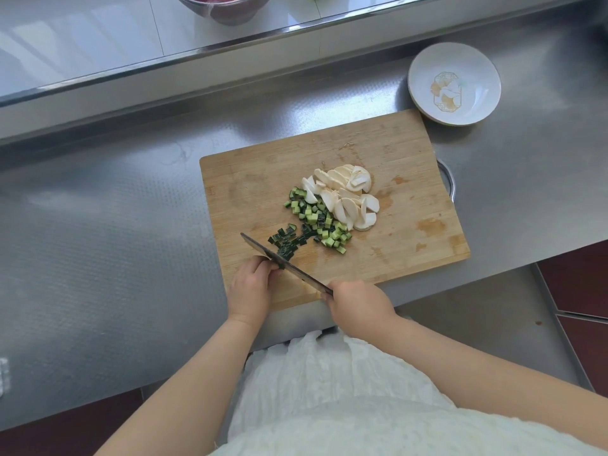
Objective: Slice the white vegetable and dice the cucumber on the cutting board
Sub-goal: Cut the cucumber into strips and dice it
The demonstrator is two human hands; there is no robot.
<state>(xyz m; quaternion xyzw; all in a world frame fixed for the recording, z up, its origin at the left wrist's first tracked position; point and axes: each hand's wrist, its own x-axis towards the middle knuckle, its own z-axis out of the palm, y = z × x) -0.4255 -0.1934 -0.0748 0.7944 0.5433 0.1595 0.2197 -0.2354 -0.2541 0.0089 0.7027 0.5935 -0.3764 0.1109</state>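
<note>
A wooden cutting board lies on the steel counter. A heap of white vegetable slices sits near its middle. Diced cucumber spreads down and left from the slices. My right hand grips the handle of a cleaver, whose blade stands on edge across the board's near left corner. My left hand holds the last dark green cucumber strips against the blade, fingertips curled on them. Most of what the fingers hold is hidden.
A white bowl with a gold pattern stands past the board's far right corner. A dark bowl sits on the raised ledge at the back. A metal rim shows under the board's right edge. The counter's front edge runs just below the board.
</note>
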